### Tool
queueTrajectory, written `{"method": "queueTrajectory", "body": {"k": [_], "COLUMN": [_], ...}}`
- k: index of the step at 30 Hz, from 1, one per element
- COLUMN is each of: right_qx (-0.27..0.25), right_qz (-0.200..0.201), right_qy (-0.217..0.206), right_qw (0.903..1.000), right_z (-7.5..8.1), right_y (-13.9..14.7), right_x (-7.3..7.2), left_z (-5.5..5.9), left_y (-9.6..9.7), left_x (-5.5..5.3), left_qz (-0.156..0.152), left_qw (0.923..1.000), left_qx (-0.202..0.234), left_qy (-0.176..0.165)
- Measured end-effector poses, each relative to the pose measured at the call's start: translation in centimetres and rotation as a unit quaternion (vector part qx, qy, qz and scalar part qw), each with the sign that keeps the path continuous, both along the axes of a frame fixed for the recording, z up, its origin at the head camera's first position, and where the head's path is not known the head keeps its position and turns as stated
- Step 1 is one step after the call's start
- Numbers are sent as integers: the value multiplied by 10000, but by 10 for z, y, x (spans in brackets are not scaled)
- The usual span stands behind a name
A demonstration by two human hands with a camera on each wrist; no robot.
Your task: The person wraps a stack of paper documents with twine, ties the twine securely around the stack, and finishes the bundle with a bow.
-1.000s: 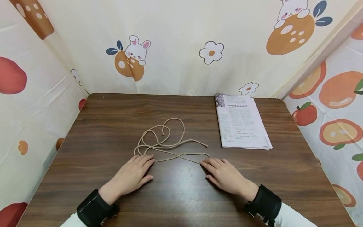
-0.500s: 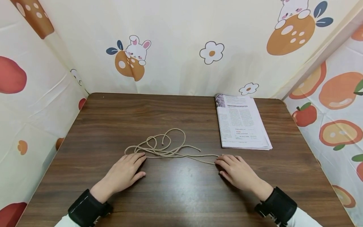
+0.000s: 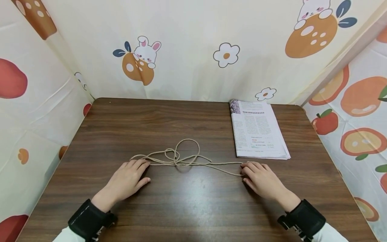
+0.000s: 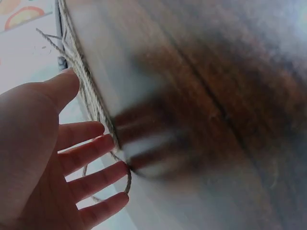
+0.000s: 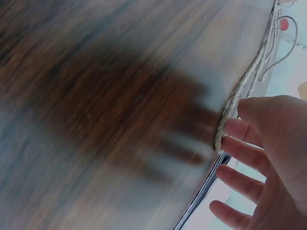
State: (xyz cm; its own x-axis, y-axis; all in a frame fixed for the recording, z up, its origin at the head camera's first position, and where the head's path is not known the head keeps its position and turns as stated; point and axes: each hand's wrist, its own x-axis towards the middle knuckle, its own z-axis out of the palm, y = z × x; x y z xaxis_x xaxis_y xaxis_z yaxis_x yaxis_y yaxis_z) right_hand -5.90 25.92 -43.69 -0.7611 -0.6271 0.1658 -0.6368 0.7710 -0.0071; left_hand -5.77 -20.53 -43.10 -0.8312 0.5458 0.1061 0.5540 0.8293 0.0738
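Note:
A thin beige rope [image 3: 182, 164] lies on the wooden table in a loose tangle, with a rounded loop on its far side and strands drawn out to both sides. At its left end my left hand [image 3: 124, 179] rests its fingertips on the strands; in the left wrist view the fingers are spread and nearly straight, touching the rope [image 4: 86, 86]. My right hand [image 3: 266, 181] presses fingertips on the strand ends at the right. The right wrist view has those fingers extended against the rope [image 5: 254, 69], thumb apart from the fingers. Neither hand curls round it.
A folded newspaper [image 3: 258, 131] lies at the back right of the brown table [image 3: 193, 208], just beyond my right hand. Printed cloth [image 3: 187, 50] hangs behind the table and on both sides. Each wrist wears a black band [image 3: 90, 220].
My hands have moved apart, left hand leftward and right hand rightward, sliding the rope with them. The tangle has stretched sideways and flattened, its loops now smaller and nearer the middle.

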Motion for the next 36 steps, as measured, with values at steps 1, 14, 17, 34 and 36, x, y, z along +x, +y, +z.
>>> {"method": "queueTrajectory", "body": {"k": [1, 14, 17, 34, 36], "right_qx": [4, 66, 17, -268, -141], "right_qz": [-4, -278, -362, 274, 207], "right_qy": [-7, 14, 33, -138, -213], "right_qw": [10000, 9996, 9993, 9992, 9995], "right_z": [0, 2, 3, 7, 6], "right_y": [1, 22, 25, -45, -53], "right_x": [0, -4, -4, 10, 13], "left_z": [0, 9, 11, 11, 8], "left_y": [-1, -18, -21, 48, 59], "left_x": [-1, 0, 3, 12, 12], "left_qz": [38, 654, 750, -429, -600], "left_qw": [10000, 9972, 9962, 9987, 9982], "left_qx": [-31, -353, -417, -35, -31], "left_qy": [-10, -79, -144, 281, 44]}}
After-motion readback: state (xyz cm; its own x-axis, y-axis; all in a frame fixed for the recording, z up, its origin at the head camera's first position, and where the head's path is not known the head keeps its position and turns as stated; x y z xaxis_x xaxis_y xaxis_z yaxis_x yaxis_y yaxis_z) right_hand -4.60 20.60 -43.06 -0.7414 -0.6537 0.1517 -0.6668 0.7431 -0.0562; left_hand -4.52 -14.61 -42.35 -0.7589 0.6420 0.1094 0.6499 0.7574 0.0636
